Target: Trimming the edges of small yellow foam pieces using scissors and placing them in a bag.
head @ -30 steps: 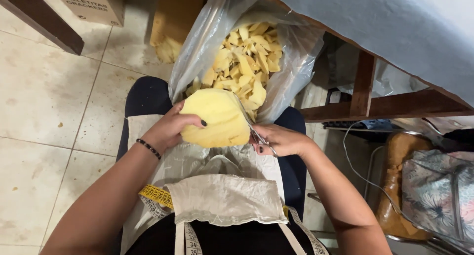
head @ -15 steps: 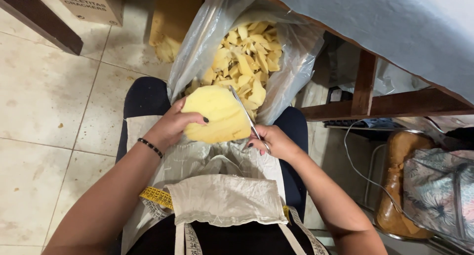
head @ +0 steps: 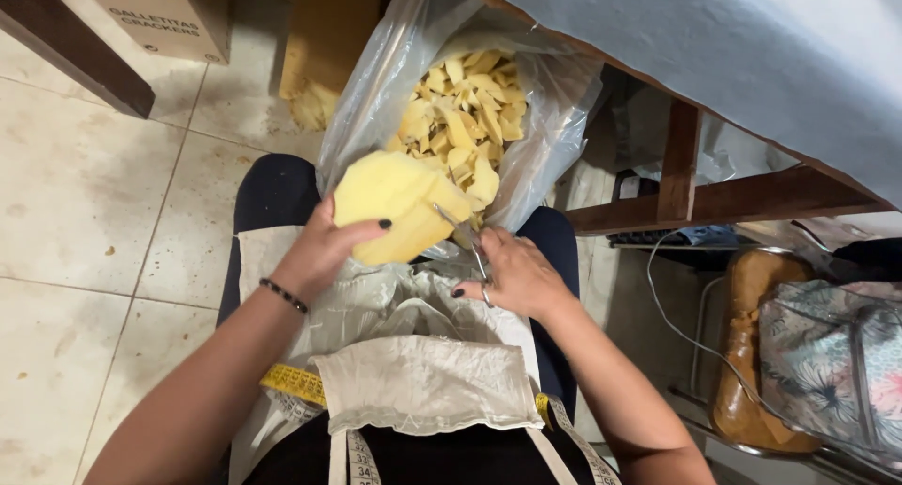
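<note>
Head | left hand (head: 319, 252) grips foam piece (head: 395, 203) | right hand (head: 512, 276) scissors (head: 462, 229) cutting

We note the matt, porous yellow foam piece (head: 399, 206) in the left hand (head: 319, 252), and thin, bright metal scissors (head: 462, 229) in the right hand (head: 515, 276). We see cut foam scraps (head: 465, 123) inside a glossy, crinkled clear plastic bag (head: 554, 118). We record a pale woven cloth apron (head: 423, 382), a brown wooden table frame (head: 714, 198) and a smooth, speckled tile floor (head: 85, 194).
</note>
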